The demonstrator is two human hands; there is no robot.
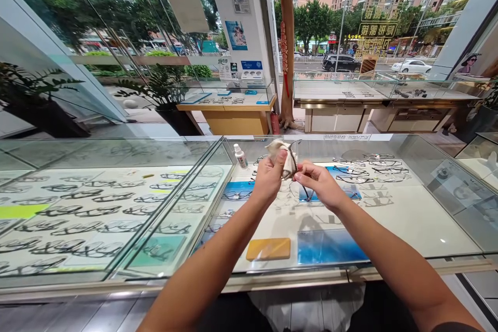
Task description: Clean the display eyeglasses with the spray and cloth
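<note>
My left hand (271, 175) is closed on a crumpled, cream-coloured cloth (277, 148), with the thumb pressing on it. A pair of eyeglasses (292, 151) with a thin dark frame is held up between both hands, partly covered by the cloth. My right hand (319, 182) pinches the glasses by thumb and fingertips at their near side. Both hands are raised above a glass display counter. Just left of them, a small white bottle (240, 156) stands upright on the glass. The lenses are mostly hidden behind the cloth and fingers.
Rows of eyeglasses (80, 211) lie inside the counter to the left, more at the right (383, 163). A yellow-brown case (268, 249) and a blue panel (330, 246) appear near the front edge. Beyond stand other display cases (334, 114), a wooden post (287, 46) and potted plants (171, 96).
</note>
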